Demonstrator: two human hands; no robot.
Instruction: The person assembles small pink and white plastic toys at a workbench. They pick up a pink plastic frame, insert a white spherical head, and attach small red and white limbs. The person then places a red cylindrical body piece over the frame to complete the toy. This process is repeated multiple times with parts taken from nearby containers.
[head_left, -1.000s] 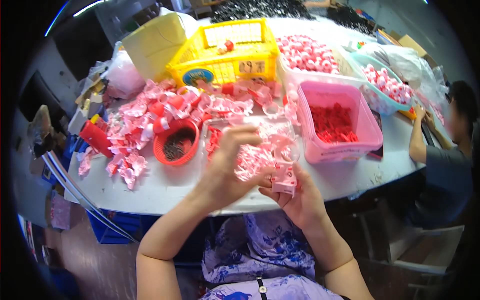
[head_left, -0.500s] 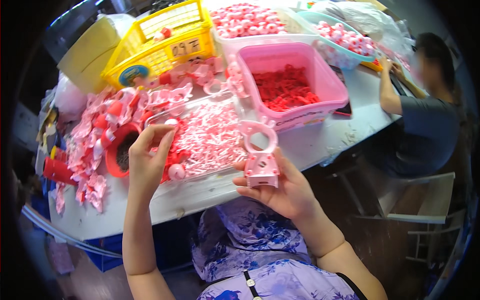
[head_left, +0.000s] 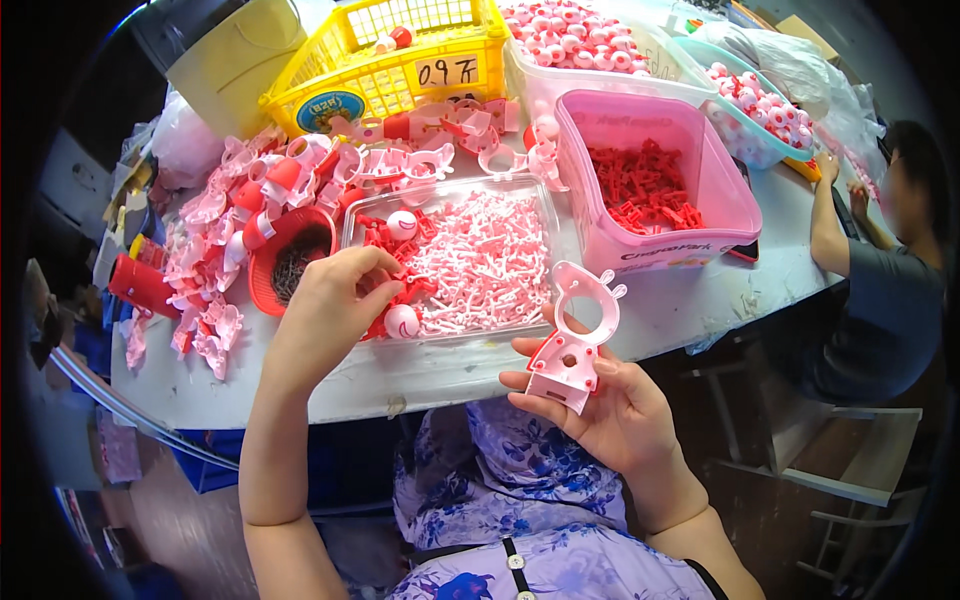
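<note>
My right hand (head_left: 640,410) holds a pink plastic toy body (head_left: 566,362) with an open ring and two small ears at its top, tilted slightly right. Small red spots and a red strip show on it. My left hand (head_left: 335,310) has thumb and forefinger drawn together over small red plastic parts (head_left: 422,288) at the left side of a clear tray (head_left: 548,215). Whatever lies between those fingertips is hidden. Small pale pink pegs (head_left: 480,260) fill most of the tray. Two white-and-pink balls (head_left: 402,320) sit near my left fingers.
Left of the tray stands a red bowl (head_left: 262,285) of small dark metal pieces, beside piled pink parts (head_left: 205,290). Behind are a yellow basket (head_left: 390,75), a pink bin (head_left: 650,245) of red parts and tubs of balls (head_left: 575,40). Another person (head_left: 880,280) works at right.
The view has shifted, so the table appears further right. My left fingers have come lower over the red parts, away from the upper ball. The toy body in my right hand has tilted.
</note>
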